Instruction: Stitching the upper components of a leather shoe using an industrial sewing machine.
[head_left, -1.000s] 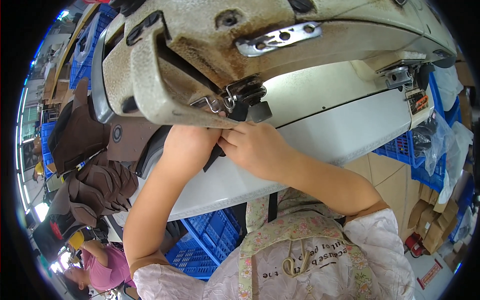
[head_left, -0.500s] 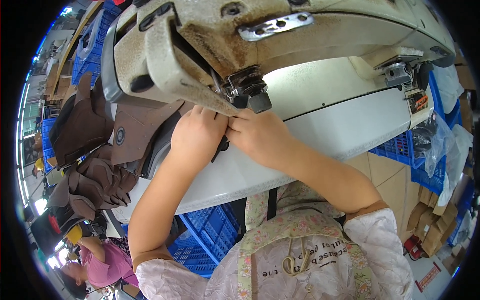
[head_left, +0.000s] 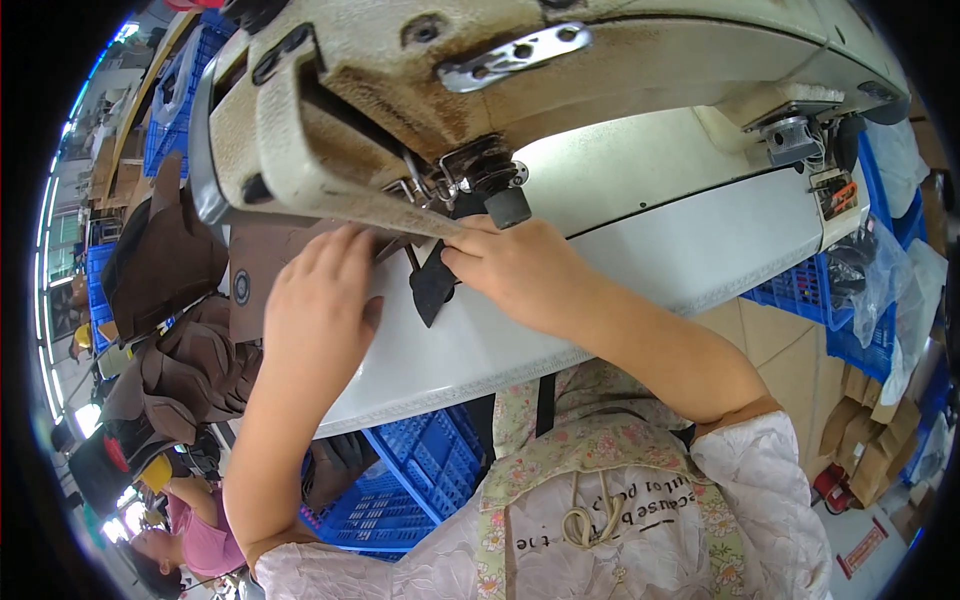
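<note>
A cream sewing machine [head_left: 620,85] arches over the white work table, with a presser foot and black-capped part [head_left: 506,207] under its head. My right hand [head_left: 525,270] is beside the needle area, fingers curled together at the edge of a small black piece of material [head_left: 433,287]; its fingertips are partly hidden by the machine's guard. My left hand [head_left: 325,295] lies to the left, fingers stretched and slightly blurred, against a brown leather-like panel [head_left: 265,265] with a round dark emblem. Nothing shows gripped in it.
Piled brown cut pieces [head_left: 190,375] lie left of the table. Blue plastic crates [head_left: 400,490] stand below the table, others to the right near plastic bags [head_left: 905,320] and cardboard [head_left: 865,430]. A person in pink [head_left: 205,535] sits at the lower left.
My left hand has moved left, away from my right hand, and its fingers have stretched out. The small black piece now shows more between them. My right hand stays near the needle.
</note>
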